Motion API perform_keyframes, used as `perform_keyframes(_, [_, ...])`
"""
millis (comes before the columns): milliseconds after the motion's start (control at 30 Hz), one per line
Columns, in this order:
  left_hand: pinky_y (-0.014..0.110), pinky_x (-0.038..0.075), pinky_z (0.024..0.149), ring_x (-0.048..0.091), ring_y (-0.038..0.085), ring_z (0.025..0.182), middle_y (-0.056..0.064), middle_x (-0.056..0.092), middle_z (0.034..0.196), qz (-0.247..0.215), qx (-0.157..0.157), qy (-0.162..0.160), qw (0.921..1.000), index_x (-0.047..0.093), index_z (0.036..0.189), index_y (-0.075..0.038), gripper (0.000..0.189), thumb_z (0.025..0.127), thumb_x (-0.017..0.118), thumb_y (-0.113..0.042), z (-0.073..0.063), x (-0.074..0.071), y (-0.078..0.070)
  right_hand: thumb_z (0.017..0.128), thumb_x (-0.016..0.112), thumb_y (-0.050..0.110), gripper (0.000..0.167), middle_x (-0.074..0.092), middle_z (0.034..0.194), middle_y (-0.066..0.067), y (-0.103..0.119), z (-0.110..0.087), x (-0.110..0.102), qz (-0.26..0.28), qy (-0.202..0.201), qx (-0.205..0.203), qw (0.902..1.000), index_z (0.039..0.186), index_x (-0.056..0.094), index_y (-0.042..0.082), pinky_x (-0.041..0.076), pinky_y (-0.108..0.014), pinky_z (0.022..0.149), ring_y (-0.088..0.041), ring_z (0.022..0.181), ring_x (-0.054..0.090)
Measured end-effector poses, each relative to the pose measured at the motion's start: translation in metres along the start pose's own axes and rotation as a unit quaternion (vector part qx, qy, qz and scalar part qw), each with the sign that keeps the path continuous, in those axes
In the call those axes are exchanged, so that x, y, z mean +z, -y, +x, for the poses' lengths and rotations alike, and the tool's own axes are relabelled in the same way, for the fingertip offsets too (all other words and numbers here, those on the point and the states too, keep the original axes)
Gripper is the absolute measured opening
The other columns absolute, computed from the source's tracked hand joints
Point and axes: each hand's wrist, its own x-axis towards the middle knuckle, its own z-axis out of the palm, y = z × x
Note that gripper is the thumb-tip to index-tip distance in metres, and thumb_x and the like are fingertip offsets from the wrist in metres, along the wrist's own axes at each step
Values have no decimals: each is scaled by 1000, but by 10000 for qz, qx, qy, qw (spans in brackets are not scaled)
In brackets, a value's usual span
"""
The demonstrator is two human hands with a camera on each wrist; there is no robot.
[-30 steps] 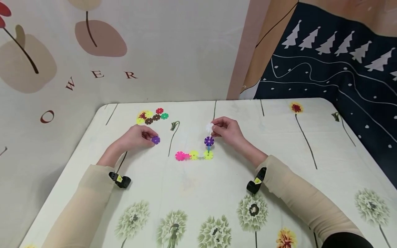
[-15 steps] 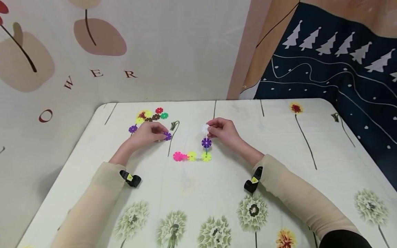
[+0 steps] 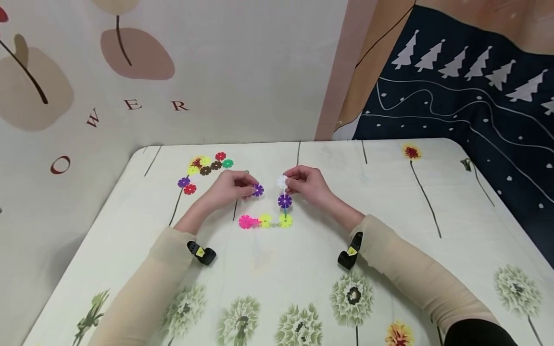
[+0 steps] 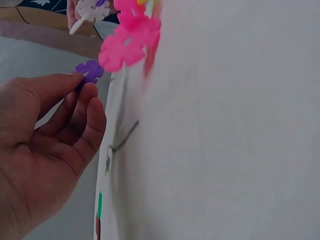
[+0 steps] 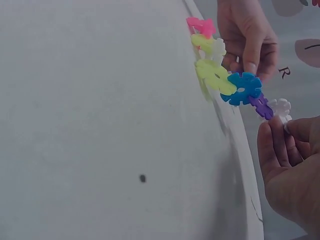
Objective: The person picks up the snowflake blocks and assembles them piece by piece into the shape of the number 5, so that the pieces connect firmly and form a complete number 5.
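My left hand (image 3: 227, 191) pinches a loose purple snowflake disc (image 3: 258, 190) between thumb and fingers. Across a small gap, my right hand (image 3: 310, 186) pinches a white snowflake disc (image 3: 282, 181) at the upper end of an L-shaped chain. Below the white piece, the chain runs through a purple disc (image 3: 284, 201), a blue disc (image 5: 242, 89) and a yellow disc (image 3: 285, 221). It then turns left through a second yellow disc (image 3: 265, 221) to a bright pink disc (image 3: 245, 221). In the left wrist view the two purple and white pieces are apart.
Several loose discs lie at the back left, among them a red disc (image 3: 189, 189), a purple disc (image 3: 183, 182), brown ones and a green disc (image 3: 227, 164). The white tablecloth (image 3: 259, 269) bears printed flowers. A wall hanging stands behind the table's back edge.
My left hand has carried its purple disc rightward, close to the white disc, uncovering a loose purple and a red disc. My right hand and the chain have shifted slightly left.
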Motion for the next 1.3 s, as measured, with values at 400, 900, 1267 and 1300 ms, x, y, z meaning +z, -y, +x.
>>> perform_keyframes(400, [40, 58, 74, 66, 28, 89, 12, 72, 106, -344, 229, -21, 9991, 70, 118, -1, 20, 100, 64, -2, 7, 13, -21, 99, 62, -5, 21, 66, 104, -26, 5, 1, 5, 85, 160, -18, 9998, 119, 64, -11, 61, -34, 78, -14, 75, 69])
perform_keyframes(900, [41, 60, 80, 67, 26, 89, 13, 71, 101, -489, 279, -289, 9980, 70, 110, 1, 14, 97, 69, 0, 10, 23, -22, 99, 64, -4, 19, 67, 95, -16, 6, 1, 6, -8, 11, 179, 9998, 117, 66, -8, 62, -34, 77, -16, 75, 69])
perform_keyframes(1267, [30, 59, 75, 68, 22, 85, 7, 74, 94, 18, 763, -816, 9937, 76, 99, -2, 9, 91, 77, 1, 8, 29, -22, 95, 66, -7, 18, 70, 90, -15, 6, 2, 5, 125, -7, 230, 9997, 113, 68, -11, 62, -39, 77, -16, 69, 70])
perform_keyframes(1300, [30, 59, 75, 69, 21, 84, 7, 74, 93, 70, 815, -856, 9930, 76, 99, -2, 9, 90, 77, 1, 8, 29, -23, 95, 67, -7, 18, 70, 90, -15, 7, 2, 5, 146, -18, 240, 9996, 112, 68, -11, 62, -39, 77, -16, 69, 70])
